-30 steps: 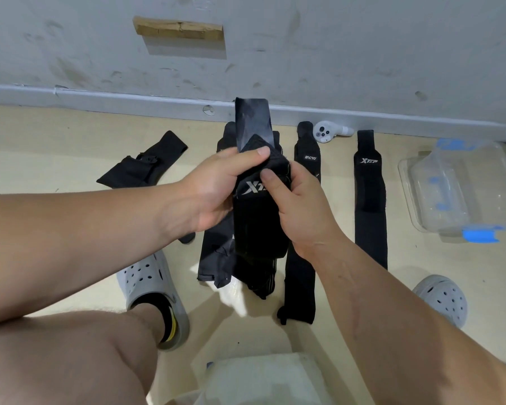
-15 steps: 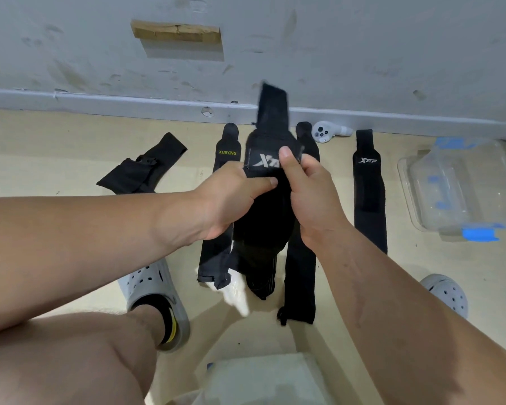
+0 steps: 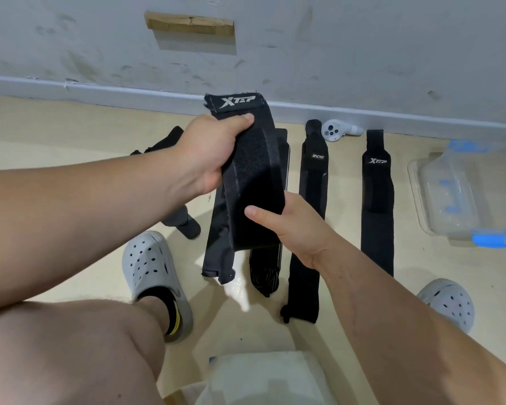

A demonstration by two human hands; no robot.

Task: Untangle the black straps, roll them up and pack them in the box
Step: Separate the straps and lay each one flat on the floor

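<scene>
We're holding one black strap point(image 3: 254, 176) above the floor point(image 3: 70, 127), left hand point(image 3: 208, 153) gripping its top, right hand point(image 3: 292, 229) pinching its lower edge, clear box point(image 3: 462, 182) sitting far right.

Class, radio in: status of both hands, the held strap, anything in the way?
Left hand grips strap near logo end. Right hand pinches its lower part. Not rolled yet. Two flat straps lie between it and box.
</scene>
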